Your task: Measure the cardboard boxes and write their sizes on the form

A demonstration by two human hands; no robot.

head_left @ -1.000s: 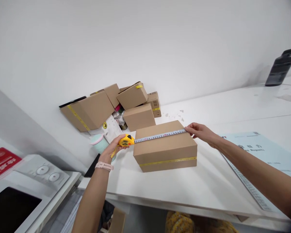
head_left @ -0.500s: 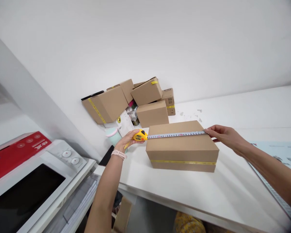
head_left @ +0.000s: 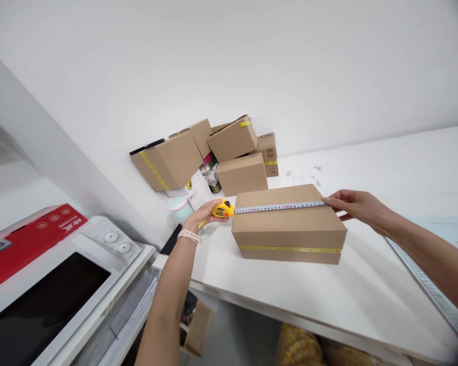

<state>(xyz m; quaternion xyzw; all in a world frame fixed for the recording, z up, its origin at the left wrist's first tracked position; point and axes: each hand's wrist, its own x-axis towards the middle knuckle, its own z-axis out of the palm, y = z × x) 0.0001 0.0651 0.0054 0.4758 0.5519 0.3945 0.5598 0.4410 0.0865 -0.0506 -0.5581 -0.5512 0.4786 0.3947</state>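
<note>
The left hand [head_left: 205, 214] is gripping the yellow tape measure [head_left: 223, 209]; the right hand [head_left: 354, 205] is pinching its thin, springy blade [head_left: 280, 207] across the light, stiff box [head_left: 288, 223].

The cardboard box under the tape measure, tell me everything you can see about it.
The cardboard box is plain brown, low, wide and closed, sealed with a yellow tape band running along its front side. It lies flat on the white table, apart from the pile of boxes behind it. A tape measure's blade stretches across its top along the length; the left hand holds the yellow case at the left end, and the right hand pins the blade's tip at the right end.
</note>
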